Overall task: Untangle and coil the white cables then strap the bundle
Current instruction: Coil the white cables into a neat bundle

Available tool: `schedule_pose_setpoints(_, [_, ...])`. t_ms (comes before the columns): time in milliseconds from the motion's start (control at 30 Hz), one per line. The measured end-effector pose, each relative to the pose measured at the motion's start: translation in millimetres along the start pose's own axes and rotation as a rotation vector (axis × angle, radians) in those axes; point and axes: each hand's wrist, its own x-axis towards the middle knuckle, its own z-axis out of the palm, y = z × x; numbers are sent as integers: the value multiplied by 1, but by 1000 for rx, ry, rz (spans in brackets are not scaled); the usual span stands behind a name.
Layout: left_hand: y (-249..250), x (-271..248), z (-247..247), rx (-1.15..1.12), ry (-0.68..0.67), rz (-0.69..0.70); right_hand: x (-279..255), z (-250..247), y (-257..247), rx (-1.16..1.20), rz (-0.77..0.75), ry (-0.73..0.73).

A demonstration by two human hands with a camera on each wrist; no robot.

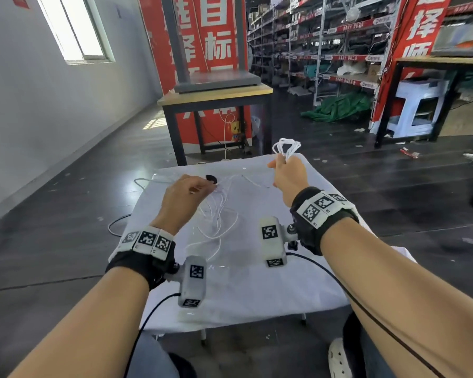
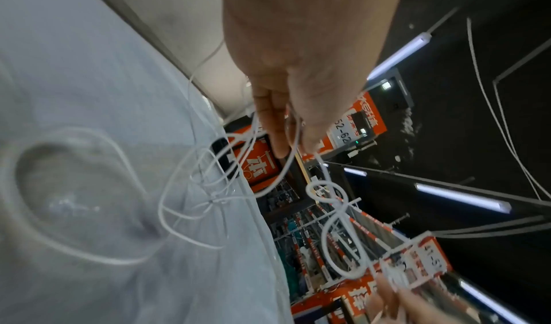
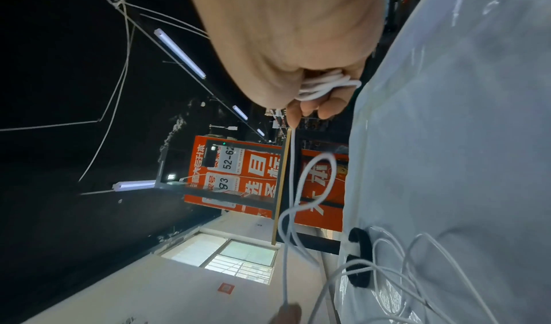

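My right hand is raised above the far right of the table and grips a small coil of white cable; the loops bunch in its curled fingers. From it a strand runs across to my left hand, which pinches the cable between fingertips. Loose white cable loops lie tangled on the white cloth below the left hand. A black strap lies on the cloth just beyond the left hand, also visible as a black strap in the right wrist view.
The small table is draped in a white cloth. A wooden-topped table with black legs stands beyond it, in front of red banners. Shelving racks fill the back right. A thin cable trails on the dark floor at left.
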Motion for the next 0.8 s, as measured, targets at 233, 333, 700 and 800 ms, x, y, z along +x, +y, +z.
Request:
schedule_pose_setpoints(233, [-28, -3, 6, -483, 161, -650, 5, -11, 18, 11, 74, 144])
schedule_pose_setpoints(333, [-42, -13, 3, -126, 57, -763, 10, -22, 21, 11, 67, 237])
schedule_pose_setpoints(700, [-46, -13, 11, 286, 30, -503, 5, -38, 33, 143, 142, 230])
schedule_pose_setpoints(800, [-38, -18, 13, 469, -179, -442, 0, -33, 36, 190, 172, 150])
